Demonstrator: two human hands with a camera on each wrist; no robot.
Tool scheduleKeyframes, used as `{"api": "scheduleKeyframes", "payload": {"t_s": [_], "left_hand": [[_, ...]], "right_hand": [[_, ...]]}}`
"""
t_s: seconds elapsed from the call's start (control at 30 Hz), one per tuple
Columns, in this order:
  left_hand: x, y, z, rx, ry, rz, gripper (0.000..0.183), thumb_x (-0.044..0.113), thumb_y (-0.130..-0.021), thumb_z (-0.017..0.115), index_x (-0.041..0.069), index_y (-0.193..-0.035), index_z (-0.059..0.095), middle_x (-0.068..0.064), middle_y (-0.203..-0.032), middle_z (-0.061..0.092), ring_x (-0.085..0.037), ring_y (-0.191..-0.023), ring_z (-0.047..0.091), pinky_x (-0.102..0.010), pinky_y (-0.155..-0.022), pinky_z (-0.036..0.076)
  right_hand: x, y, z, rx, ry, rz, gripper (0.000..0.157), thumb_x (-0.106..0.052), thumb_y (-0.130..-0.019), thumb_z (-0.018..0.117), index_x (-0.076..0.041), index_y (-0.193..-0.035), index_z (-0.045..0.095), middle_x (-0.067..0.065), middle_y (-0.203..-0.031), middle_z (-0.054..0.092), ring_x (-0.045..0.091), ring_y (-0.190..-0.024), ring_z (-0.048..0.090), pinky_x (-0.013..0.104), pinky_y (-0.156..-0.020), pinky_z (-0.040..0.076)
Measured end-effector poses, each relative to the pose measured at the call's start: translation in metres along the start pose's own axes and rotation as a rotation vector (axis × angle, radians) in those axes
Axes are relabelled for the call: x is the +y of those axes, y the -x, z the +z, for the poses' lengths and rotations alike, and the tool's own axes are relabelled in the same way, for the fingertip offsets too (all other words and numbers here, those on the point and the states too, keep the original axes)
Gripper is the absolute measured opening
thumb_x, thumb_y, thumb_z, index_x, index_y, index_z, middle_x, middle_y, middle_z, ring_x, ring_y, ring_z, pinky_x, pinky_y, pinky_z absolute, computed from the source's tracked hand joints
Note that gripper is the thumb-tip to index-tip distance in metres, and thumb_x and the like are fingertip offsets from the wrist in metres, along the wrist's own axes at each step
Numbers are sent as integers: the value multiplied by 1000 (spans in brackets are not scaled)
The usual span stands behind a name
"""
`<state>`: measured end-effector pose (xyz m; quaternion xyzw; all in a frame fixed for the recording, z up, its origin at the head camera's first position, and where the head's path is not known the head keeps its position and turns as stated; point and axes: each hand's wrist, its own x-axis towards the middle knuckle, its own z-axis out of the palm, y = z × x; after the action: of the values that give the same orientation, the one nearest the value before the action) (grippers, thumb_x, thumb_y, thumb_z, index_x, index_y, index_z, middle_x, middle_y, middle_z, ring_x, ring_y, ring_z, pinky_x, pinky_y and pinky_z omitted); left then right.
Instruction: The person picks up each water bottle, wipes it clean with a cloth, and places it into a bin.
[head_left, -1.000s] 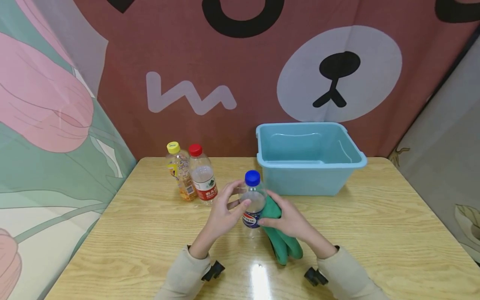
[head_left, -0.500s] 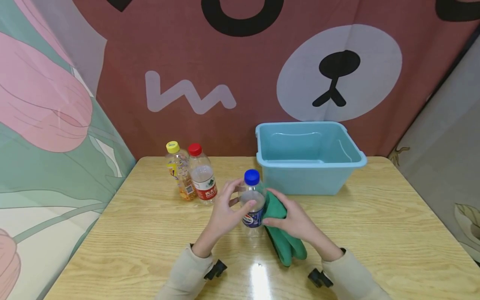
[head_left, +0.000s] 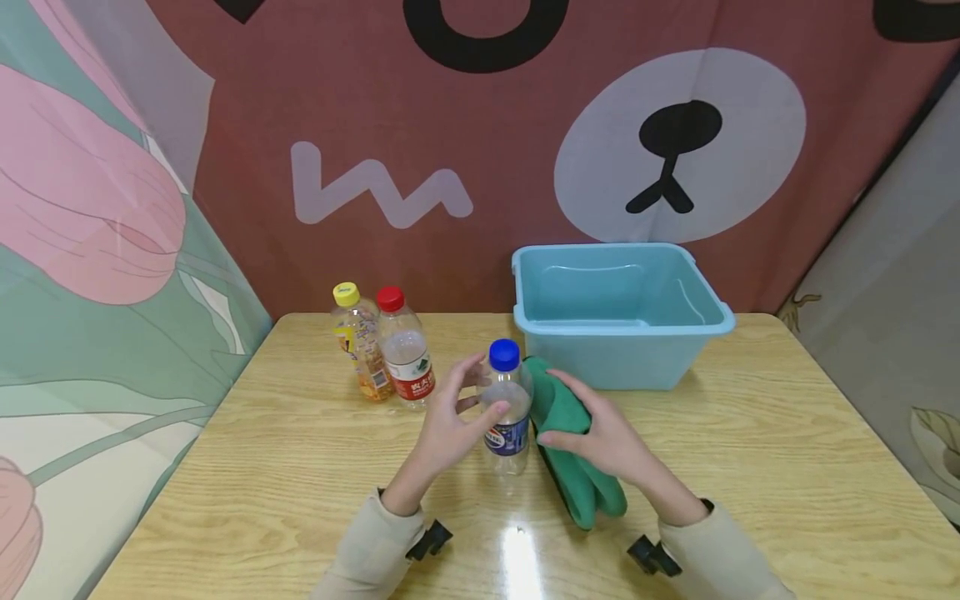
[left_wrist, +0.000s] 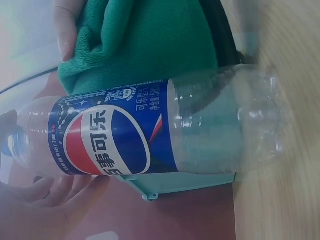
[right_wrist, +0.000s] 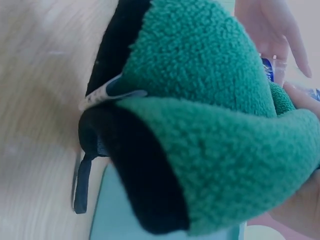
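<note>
A clear plastic bottle (head_left: 507, 438) with a blue cap and blue label stands upright on the table. My left hand (head_left: 444, 437) holds its upper part between thumb and fingers. Beside it on the right, my right hand (head_left: 611, 437) grips a folded green fleecy cloth (head_left: 583, 479) between thumb and fingers. In the right wrist view this cloth (right_wrist: 200, 75) shows a black border, a small white tag and a black hanging loop. The bottle (left_wrist: 205, 120) looks mostly transparent in the left wrist view, the cloth behind it.
A light blue plastic tub (head_left: 600, 358) stands at the back right, just behind the cloth. To the left, a red-capped bottle (head_left: 408, 367) and a yellow-capped bottle (head_left: 363, 354) stand close together. A patterned curtain (head_left: 360, 100) hangs behind the wooden table (head_left: 285, 483).
My right hand has shifted to the right with the green cloth, opening a gap to the bottle. The left hand and the blue-capped bottle have hardly moved.
</note>
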<state>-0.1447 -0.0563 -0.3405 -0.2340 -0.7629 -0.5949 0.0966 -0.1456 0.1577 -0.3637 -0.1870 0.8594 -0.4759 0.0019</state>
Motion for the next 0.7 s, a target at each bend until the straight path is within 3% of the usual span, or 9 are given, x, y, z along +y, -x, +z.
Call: {"api": "scheduleKeyframes", "payload": {"t_s": [0.17, 0.5, 0.7], "left_hand": [[-1, 0, 0, 9, 38, -30, 49, -5, -80, 64, -11, -122, 41, -26, -116, 49, -39, -105, 50, -50, -84, 47], [-2, 2, -3, 5, 45, -27, 45, -7, -79, 64, -14, -119, 43, -26, -116, 51, -43, -106, 49, -49, -83, 48], [-2, 3, -4, 0, 27, -44, 44, -6, -80, 63, -13, -120, 45, -25, -115, 53, -40, -104, 51, -47, -81, 50]], "right_hand": [[-3, 0, -1, 7, 9, -22, 76, -24, -76, 74, -11, -140, 34, 17, -126, 50, 28, -102, 55, 41, -80, 48], [-13, -2, -6, 25, 6, -43, 76, -21, -77, 74, -15, -141, 33, 17, -134, 43, 31, -110, 51, 46, -83, 47], [-22, -6, -10, 47, 7, -72, 76, -21, -76, 74, -15, -140, 34, 15, -122, 53, 24, -95, 57, 38, -75, 49]]}}
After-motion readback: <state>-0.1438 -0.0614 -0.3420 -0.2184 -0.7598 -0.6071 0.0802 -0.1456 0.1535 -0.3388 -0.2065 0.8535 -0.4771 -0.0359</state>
